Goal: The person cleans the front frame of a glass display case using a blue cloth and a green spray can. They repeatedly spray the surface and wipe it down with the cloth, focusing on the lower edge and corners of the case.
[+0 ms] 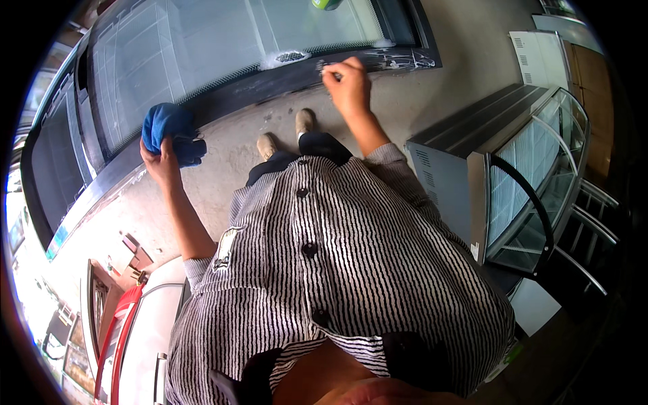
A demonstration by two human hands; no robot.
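Observation:
My left hand (160, 160) grips a bunched blue cloth (167, 125) beside the dark frame of a large glass-fronted unit. Loose folds of the cloth hang over the near edge. My right hand (348, 86) is closed just above the frame's near edge (270, 86), farther right. A small bit of something dark and shiny shows at its fingertips, too little to name. White foam (275, 61) lies along the border of the glass panel (223, 40), close to that hand. Whitish smears (408, 61) mark the frame's right corner.
Part of a green container (327, 3) shows on the glass at the top edge. A curved-glass display case (533, 175) stands at right, beside a dark ribbed panel (472, 125). My shoes (267, 145) are on the concrete floor (229, 145). A red-edged object (121, 324) is at lower left.

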